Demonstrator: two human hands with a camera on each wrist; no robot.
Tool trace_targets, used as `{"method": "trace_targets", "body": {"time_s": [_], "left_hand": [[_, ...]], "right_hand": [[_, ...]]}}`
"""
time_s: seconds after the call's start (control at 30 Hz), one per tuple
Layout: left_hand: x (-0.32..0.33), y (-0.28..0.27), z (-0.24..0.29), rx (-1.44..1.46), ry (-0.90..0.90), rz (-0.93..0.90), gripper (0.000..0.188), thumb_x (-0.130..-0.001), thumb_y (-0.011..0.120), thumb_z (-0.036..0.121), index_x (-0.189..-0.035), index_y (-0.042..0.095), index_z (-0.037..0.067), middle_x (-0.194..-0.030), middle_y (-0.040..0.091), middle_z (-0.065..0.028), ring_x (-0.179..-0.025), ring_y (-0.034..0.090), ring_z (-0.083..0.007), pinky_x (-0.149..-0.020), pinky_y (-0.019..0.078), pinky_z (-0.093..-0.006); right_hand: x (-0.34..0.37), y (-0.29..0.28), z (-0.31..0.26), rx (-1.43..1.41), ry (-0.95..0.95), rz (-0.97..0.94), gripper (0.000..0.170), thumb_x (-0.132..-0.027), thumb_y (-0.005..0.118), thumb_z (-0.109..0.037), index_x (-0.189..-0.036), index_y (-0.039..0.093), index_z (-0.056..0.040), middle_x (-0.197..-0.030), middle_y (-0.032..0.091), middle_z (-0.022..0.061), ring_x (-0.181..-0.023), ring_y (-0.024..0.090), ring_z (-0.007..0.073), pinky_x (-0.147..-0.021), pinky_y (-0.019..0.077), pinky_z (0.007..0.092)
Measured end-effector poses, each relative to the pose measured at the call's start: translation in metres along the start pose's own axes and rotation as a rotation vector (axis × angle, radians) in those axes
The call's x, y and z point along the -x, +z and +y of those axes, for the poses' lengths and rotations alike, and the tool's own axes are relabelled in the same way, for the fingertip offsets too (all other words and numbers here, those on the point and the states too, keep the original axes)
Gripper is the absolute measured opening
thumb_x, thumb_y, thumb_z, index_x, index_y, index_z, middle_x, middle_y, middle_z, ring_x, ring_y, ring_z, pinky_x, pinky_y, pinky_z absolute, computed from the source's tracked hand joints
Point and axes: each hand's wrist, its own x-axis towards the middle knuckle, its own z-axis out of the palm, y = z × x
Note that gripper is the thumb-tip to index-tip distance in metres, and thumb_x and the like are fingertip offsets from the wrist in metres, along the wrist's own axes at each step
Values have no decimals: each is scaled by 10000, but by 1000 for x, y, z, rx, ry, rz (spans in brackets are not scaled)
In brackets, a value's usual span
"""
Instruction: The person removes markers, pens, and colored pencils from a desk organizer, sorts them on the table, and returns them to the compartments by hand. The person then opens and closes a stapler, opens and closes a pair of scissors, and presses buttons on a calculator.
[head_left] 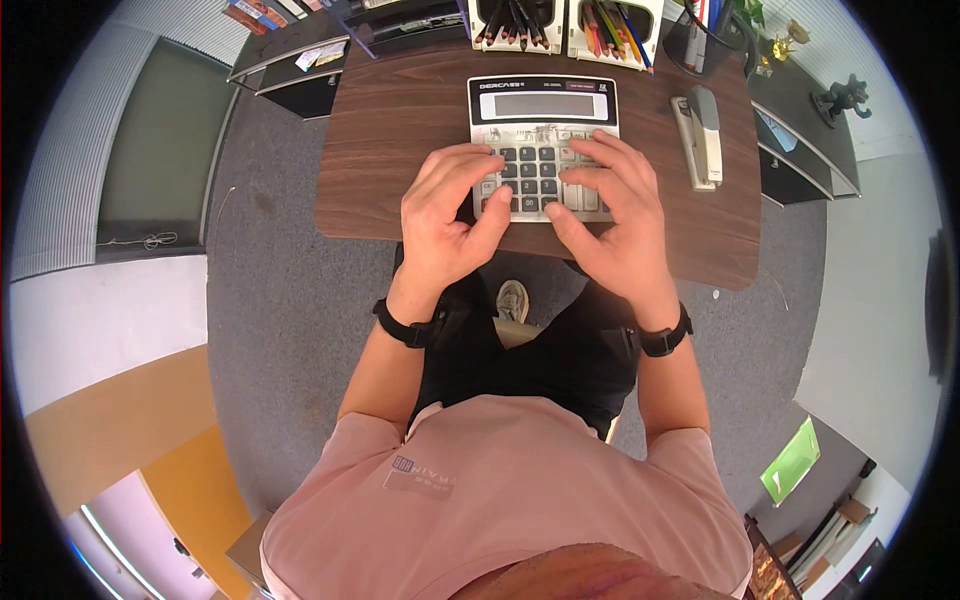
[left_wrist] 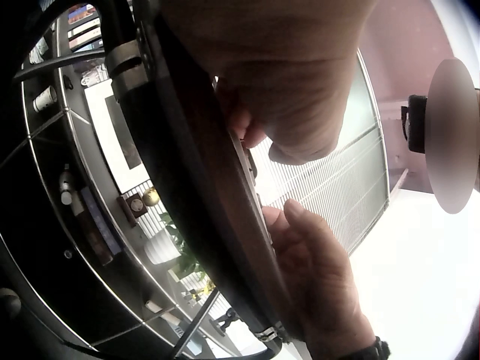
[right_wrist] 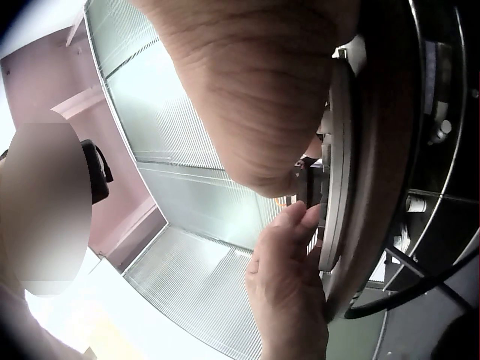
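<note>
A white and black calculator point(head_left: 545, 104) lies flat on the brown desk, its display away from the person. The left hand point(head_left: 450, 210) rests at its left side, fingertips and thumb on or just over the left keys. Over the right keys, the right hand point(head_left: 618, 220) is spread with bent fingers, its thumb near the bottom row. Neither hand visibly holds it. In the left wrist view the left hand point(left_wrist: 277, 82) hides most of the calculator; the right wrist view shows its side edge point(right_wrist: 341, 180) beside the right hand point(right_wrist: 255, 97). Exact key contact is unclear.
On the desk point(head_left: 400, 120), a stapler point(head_left: 702, 138) stands right of the calculator. Behind it are two white holders with dark pencils point(head_left: 518, 25) and coloured pencils point(head_left: 612, 32), plus a mesh pen cup point(head_left: 705, 45). The person's legs are below the front edge.
</note>
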Motion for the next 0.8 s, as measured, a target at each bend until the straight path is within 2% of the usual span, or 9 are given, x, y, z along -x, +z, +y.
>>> {"method": "trace_targets", "body": {"time_s": [0.53, 0.6, 0.8], "left_hand": [[1, -2, 0, 24, 2, 6, 287, -899, 871, 55, -1177, 830, 2, -1151, 841, -185, -1141, 800, -385, -965, 644, -464], [2, -4, 2, 47, -44, -39, 294, -945, 860, 44, -1232, 823, -5, -1237, 842, -199, -1235, 787, -375, -1061, 614, -458], [2, -6, 0, 66, -33, -47, 281, -958, 847, 62, -1229, 824, -8, -1251, 836, -208, -1244, 781, -384, -1077, 603, -466]], "right_hand": [[1, 2, 2, -35, 22, 14, 326, -870, 945, -213, -1137, 840, -59, -1436, 787, 137, -1427, 658, 413, -1213, 482, 549], [2, 2, 3, -31, 15, 17, 327, -870, 944, -212, -1140, 839, -58, -1437, 786, 140, -1427, 658, 414, -1214, 482, 550], [4, 0, 2, -113, 59, 22, 353, -864, 947, -200, -1167, 838, -54, -1539, 721, 191, -1421, 656, 437, -1189, 508, 544]]}}
